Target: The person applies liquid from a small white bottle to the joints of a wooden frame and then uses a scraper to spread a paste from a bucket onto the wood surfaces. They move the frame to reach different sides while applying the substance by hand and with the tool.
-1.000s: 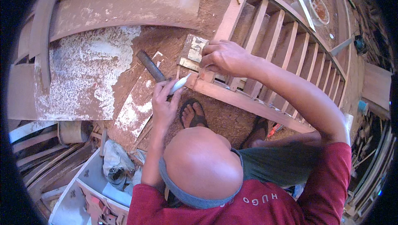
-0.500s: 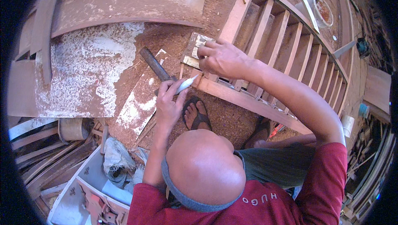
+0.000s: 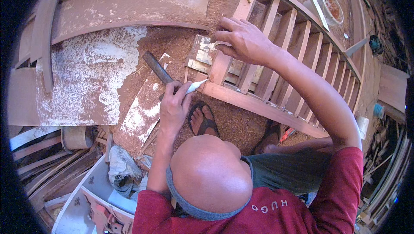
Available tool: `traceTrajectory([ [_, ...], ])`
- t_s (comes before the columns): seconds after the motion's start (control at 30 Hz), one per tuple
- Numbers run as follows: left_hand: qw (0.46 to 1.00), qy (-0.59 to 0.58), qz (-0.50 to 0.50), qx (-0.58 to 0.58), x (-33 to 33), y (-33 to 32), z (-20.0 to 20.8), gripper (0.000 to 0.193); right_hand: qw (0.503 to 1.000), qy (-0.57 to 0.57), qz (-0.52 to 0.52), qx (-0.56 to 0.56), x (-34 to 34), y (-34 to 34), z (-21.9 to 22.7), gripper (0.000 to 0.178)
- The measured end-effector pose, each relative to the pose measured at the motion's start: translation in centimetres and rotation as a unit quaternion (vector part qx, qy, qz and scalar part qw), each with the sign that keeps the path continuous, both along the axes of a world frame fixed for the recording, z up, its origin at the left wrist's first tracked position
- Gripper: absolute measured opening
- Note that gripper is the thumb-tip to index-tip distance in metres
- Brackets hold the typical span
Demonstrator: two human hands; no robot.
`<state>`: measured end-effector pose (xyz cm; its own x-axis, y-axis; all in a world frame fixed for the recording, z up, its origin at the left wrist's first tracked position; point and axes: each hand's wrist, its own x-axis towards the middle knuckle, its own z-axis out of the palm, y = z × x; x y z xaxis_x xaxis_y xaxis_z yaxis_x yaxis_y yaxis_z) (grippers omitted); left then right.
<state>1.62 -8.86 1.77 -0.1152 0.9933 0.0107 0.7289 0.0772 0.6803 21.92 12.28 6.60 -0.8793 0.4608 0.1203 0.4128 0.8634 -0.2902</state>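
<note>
The left hand point(image 3: 174, 104) is wrapped around a small white plastic bottle with a pointy tip point(image 3: 195, 87). The bottle leans up and to the right, and its tip is at the near left corner of a big ladder-shaped frame of reddish-brown wood point(image 3: 254, 104). I can't tell if the tip touches the wood.

The right hand point(image 3: 246, 42) is over the left end of the frame, with its fingers bent and spread a bit. I can't tell if it holds something tiny or touches the wood.

The frame lies flat, with lots of thin wooden bars going across it. A block of wood with flaky cream paint point(image 3: 202, 48) sits by that left end. A long dark round bar point(image 3: 157, 67) is just past the left hand, and I can't see if they touch. Under it is a narrow board with white patches point(image 3: 144, 111).

A foot in a black sandal point(image 3: 202, 120) is on the brown, dusty ground near the corner. Far off to the right is a white bucket with reddish stuff inside point(image 3: 340, 16). Down at the left is a pale box full of odds and ends point(image 3: 79, 186).
</note>
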Motion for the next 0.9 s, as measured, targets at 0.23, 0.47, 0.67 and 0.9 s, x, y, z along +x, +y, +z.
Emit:
traceTrajectory([
  [0.23, 0.998, 0.043, -0.030, 0.032, -0.21, 0.01, -0.03, 0.030, 1.000, 0.015, 0.002, -0.019, 0.03, -0.14, -0.02, 0.025],
  [0.47, 0.998, 0.040, -0.032, 0.039, -0.16, 0.10, -0.14, 0.030, 0.999, 0.040, 0.008, -0.019, 0.07, -0.11, -0.21, 0.025],
  [0.67, 0.998, 0.044, -0.032, 0.030, -0.08, 0.16, 0.02, 0.031, 0.999, 0.039, 0.009, -0.018, 0.02, -0.10, -0.35, 0.024],
  [0.9, 0.998, 0.046, -0.034, 0.030, -0.17, 0.10, -0.29, 0.032, 0.999, 0.031, 0.006, -0.035, 0.03, -0.29, -0.09, 0.026],
])
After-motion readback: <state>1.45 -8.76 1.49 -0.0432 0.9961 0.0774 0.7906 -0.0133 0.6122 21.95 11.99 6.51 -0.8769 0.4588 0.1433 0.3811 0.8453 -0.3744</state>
